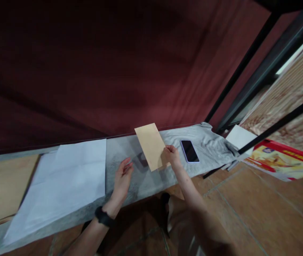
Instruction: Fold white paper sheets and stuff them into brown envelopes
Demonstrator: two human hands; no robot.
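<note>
One tan envelope, flat, rectangular and matte, was raised on a tilt above the far edge of the grey table. Right hand pinched its lower right corner. Left hand hovered open and empty just beside it. White paper sheets lay leftward; a glossy black phone rested on grey cloth rightward.

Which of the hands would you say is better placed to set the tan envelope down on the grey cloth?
Probably the right hand: it already grips the tan envelope by its lower corner above the grey cloth. The left hand hovers open beside it, holding nothing.
</note>
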